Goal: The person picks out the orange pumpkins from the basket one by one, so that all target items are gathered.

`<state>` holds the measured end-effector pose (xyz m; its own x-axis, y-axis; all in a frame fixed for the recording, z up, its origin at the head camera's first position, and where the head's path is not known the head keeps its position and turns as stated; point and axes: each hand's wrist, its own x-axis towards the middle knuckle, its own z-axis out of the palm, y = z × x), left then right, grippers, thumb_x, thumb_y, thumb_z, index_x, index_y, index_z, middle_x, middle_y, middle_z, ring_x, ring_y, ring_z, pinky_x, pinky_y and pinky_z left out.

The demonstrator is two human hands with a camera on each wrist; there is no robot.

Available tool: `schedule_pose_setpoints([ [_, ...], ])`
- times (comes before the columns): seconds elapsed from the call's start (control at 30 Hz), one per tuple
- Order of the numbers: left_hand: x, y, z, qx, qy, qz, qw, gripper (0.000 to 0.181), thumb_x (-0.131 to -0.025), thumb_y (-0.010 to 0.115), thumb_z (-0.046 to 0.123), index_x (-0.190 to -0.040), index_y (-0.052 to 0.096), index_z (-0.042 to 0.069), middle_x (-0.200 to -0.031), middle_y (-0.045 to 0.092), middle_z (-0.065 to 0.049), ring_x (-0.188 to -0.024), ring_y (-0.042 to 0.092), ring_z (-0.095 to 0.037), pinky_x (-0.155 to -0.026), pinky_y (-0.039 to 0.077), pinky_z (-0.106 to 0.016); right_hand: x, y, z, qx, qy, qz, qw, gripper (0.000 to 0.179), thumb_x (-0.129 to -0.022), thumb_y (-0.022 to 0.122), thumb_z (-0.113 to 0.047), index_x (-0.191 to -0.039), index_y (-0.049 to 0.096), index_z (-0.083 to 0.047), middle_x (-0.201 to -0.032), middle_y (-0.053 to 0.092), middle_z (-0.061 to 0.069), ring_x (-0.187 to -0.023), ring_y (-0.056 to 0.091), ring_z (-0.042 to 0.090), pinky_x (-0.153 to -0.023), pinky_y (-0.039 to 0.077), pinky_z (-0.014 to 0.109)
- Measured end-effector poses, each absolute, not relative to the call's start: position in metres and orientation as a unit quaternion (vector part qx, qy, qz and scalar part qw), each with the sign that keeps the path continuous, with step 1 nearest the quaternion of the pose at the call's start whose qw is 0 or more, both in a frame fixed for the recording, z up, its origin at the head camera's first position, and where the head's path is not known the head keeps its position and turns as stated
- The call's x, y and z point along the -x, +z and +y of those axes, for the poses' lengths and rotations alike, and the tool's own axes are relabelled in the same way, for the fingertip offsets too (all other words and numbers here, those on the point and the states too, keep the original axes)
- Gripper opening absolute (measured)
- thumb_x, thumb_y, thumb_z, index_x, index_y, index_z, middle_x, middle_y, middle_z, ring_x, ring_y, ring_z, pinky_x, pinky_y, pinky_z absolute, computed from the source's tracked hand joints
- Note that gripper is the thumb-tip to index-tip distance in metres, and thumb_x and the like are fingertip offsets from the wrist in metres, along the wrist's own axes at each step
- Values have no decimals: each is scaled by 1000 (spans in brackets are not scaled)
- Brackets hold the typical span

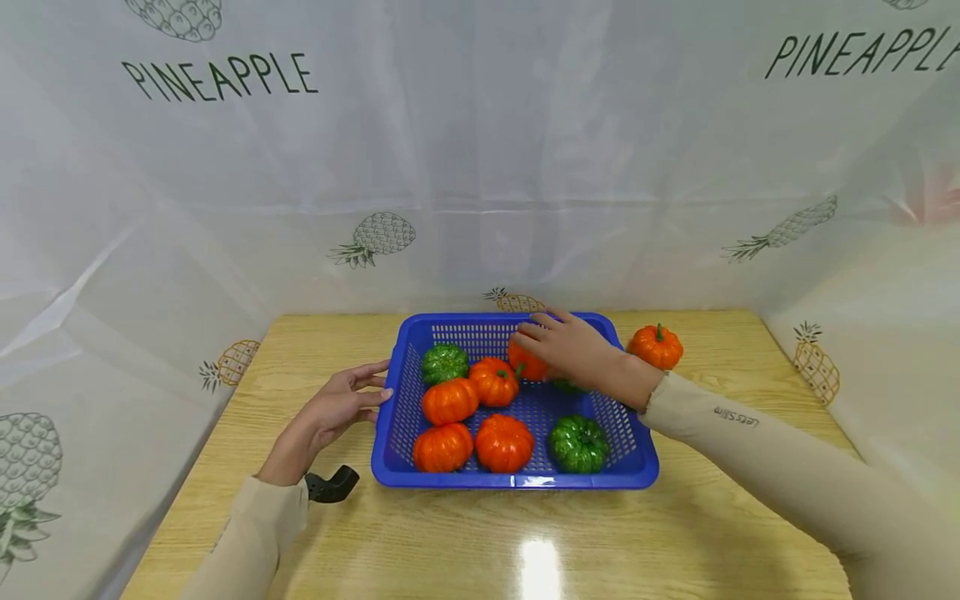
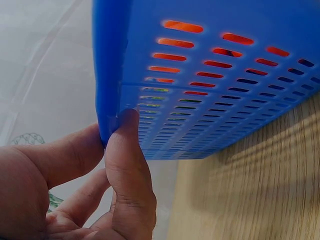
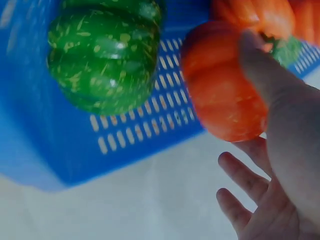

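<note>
A blue plastic basket (image 1: 516, 481) with slotted walls stands on the wooden table. My left hand (image 1: 342, 406) pinches its left rim between thumb and finger, as the left wrist view (image 2: 125, 185) shows close up. Over the basket's back right part, my right hand (image 1: 576, 350) holds a small orange pumpkin (image 3: 222, 85), its thumb lying across the skin. That pumpkin (image 1: 525, 358) is partly covered by the hand in the head view. Beside it sits a green speckled pumpkin (image 3: 107, 55), mostly hidden under my right wrist in the head view.
Inside the basket are several other pumpkins, among them orange ones (image 1: 505, 443) and a dark green one (image 1: 579, 444). Another orange pumpkin (image 1: 656, 347) lies on the table (image 1: 420, 542), right of the basket. A pineapple-print sheet (image 1: 480, 167) hangs behind.
</note>
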<state>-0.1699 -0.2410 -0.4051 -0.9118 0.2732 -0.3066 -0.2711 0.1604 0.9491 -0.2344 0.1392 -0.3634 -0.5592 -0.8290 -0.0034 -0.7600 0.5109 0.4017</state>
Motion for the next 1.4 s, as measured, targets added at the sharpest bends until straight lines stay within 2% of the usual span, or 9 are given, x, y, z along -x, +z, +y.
schedule_pose_setpoints([
  [0.2, 173, -405, -242, -1, 644, 736, 208, 66, -108, 56, 0, -166, 25, -2, -149, 42, -33, -87, 69, -13, -77, 62, -28, 224, -350, 163, -430, -95, -888, 135, 82, -91, 78, -51, -154, 53, -5, -153, 57, 14, -140, 54, 36, -120, 41, 51],
  [0.53, 173, -405, -243, -3, 644, 735, 211, 67, -108, 55, 0, -167, 23, -2, -151, 40, -34, -87, 69, -12, -76, 62, -26, 209, -349, 200, -420, -33, -886, 196, 85, -87, 82, -48, -154, 52, -2, -151, 58, 17, -141, 51, 39, -121, 38, 57],
  [0.6, 173, -405, -243, -4, 645, 735, 211, 68, -108, 56, 0, -167, 23, -2, -151, 40, -34, -88, 69, -12, -77, 62, -27, 207, -350, 206, -416, -28, -886, 205, 84, -92, 73, -54, -154, 52, -2, -152, 57, 17, -142, 49, 40, -121, 36, 57],
  [0.7, 172, -406, -244, -5, 645, 735, 211, 68, -107, 56, 0, -167, 23, -3, -150, 42, -34, -89, 70, -12, -79, 62, -28, 205, -353, 215, -413, -16, -883, 221, 83, -101, 48, -66, -154, 51, -2, -153, 56, 19, -143, 48, 42, -121, 34, 59],
  [0.77, 172, -407, -245, -5, 644, 736, 209, 68, -107, 56, 0, -166, 23, -3, -147, 44, -32, -90, 69, -12, -80, 62, -28, 204, -355, 221, -412, -11, -880, 234, 88, -102, 30, -70, -154, 51, -2, -153, 55, 19, -142, 49, 43, -121, 34, 60],
  [0.83, 171, -407, -245, -3, 643, 737, 207, 67, -107, 56, -1, -166, 24, -3, -144, 47, -30, -90, 69, -13, -80, 63, -29, 203, -357, 227, -408, -5, -880, 244, 92, -102, 21, -72, -154, 51, -2, -153, 56, 20, -142, 49, 43, -120, 34, 61],
  [1.17, 171, -408, -244, -10, 639, 742, 203, 66, -107, 56, -1, -166, 25, -4, -139, 50, -28, -90, 69, -13, -80, 63, -29, 195, -364, 267, -350, 25, -896, 271, 95, -102, 21, -76, -152, 52, 0, -151, 56, 21, -140, 48, 44, -127, 26, 56],
  [1.3, 171, -408, -243, -12, 638, 742, 205, 67, -107, 56, 0, -166, 25, -4, -140, 49, -29, -91, 69, -13, -80, 63, -29, 193, -369, 287, -322, 36, -908, 266, 95, -101, 21, -76, -152, 51, -2, -151, 55, 24, -139, 47, 46, -131, 18, 51],
  [1.4, 172, -409, -242, -14, 638, 741, 207, 67, -107, 57, 0, -166, 24, -4, -141, 49, -29, -91, 70, -13, -80, 63, -29, 191, -374, 303, -297, 42, -919, 256, 95, -99, 22, -77, -153, 49, -3, -149, 54, 27, -139, 46, 48, -130, 20, 54],
])
